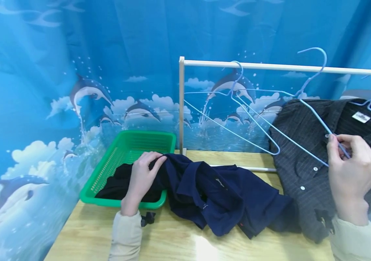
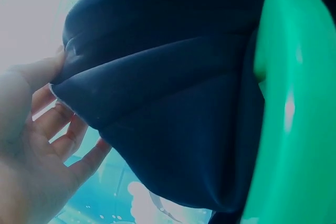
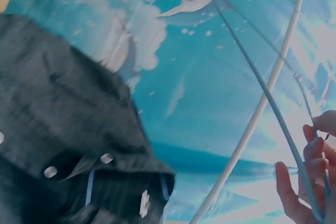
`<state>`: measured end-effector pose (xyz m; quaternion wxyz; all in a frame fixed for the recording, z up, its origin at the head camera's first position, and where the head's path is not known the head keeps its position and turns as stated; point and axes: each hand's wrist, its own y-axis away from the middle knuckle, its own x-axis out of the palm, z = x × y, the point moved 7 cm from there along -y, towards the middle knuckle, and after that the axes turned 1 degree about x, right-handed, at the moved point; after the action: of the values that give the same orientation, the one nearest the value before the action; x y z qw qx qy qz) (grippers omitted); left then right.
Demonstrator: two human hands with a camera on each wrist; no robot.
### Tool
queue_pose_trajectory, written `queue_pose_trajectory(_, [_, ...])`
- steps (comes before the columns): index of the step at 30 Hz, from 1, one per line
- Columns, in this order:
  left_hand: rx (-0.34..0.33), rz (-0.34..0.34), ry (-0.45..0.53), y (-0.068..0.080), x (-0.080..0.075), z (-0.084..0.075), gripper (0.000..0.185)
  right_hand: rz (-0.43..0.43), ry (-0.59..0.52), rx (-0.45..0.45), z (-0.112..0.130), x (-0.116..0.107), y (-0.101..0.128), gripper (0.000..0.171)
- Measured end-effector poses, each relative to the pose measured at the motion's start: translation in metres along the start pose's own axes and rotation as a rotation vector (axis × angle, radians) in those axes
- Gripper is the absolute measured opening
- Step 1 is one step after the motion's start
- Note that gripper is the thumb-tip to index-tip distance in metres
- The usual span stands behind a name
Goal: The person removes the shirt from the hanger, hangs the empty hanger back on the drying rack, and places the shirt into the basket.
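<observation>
The navy shirt (image 1: 188,181) extends from the basket (image 1: 143,136) toward the table's (image 1: 87,235) right edge. Your left hand (image 1: 143,175) pinches it; your right hand (image 1: 351,168) grips a hanger (image 1: 316,114), apparently by one end.

Left forearm (image 1: 126,232) and right forearm (image 1: 356,237) seen entering from below, both covered by pale sleeves (image 1: 125,244). Left hand (image 1: 143,177) stretched forward, its back turned up; thumb and forefinger set in a pinch, other fingers spaced apart and lightly bent, as shown from the wrist. Right hand (image 1: 356,166) held well apart, slightly higher, fingers curled in toward the thumb.
</observation>
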<state>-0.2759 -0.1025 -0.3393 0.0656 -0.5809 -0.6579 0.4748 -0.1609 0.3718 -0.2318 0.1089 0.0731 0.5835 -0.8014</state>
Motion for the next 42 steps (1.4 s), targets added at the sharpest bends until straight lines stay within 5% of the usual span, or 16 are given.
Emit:
queue_pose_trajectory(11, [0.014,0.008,-0.007,0.0,0.0,-0.004,0.015,0.164,-0.007,-0.027,0.021,0.038,-0.001,0.032])
queue_pose_trajectory(22, [0.013,0.011,-0.006,0.0,0.001,-0.005,0.014,0.216,0.014,-0.049,0.019,0.042,0.009,0.027])
queue_pose_trajectory(30, [0.011,0.017,-0.006,0.0,0.002,-0.005,0.015,0.174,0.02,-0.057,0.032,0.033,0.015,0.029])
queue_pose_trajectory(42, [0.003,0.033,-0.01,0.001,0.004,-0.004,0.017,0.055,-0.23,-0.171,0.107,0.025,0.045,0.024])
